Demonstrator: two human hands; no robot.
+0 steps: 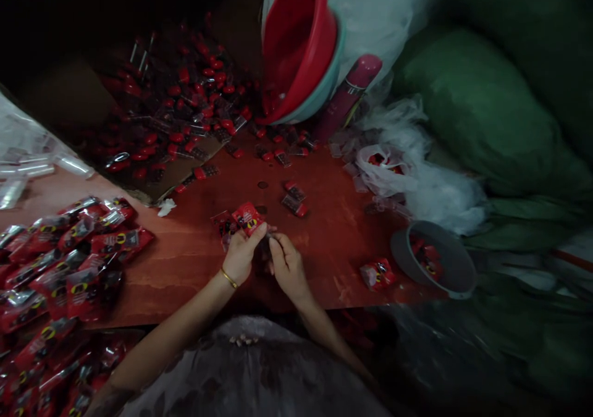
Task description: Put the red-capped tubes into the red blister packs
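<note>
My left hand [241, 255], with a gold bangle at the wrist, is closed on a small red printed packet [247, 216] over the middle of the table. My right hand [288, 262] is closed in a pinch right beside it, at the packet's near end. What its fingertips hold is dark and blurred. Another packet with clear and red parts [222, 225] lies just left of the held one. Beyond my hands, two small clear containers with red caps [294, 199] rest on the reddish tabletop [185, 269].
Many filled red packets [83, 256] are heaped at left. A cardboard box [83, 89] lies tipped, red-capped containers spilling out. Behind stand a red basin [296, 40] and a pink spray can [349, 96]. A grey bowl [403, 247] and a lone packet [377, 273] sit at right.
</note>
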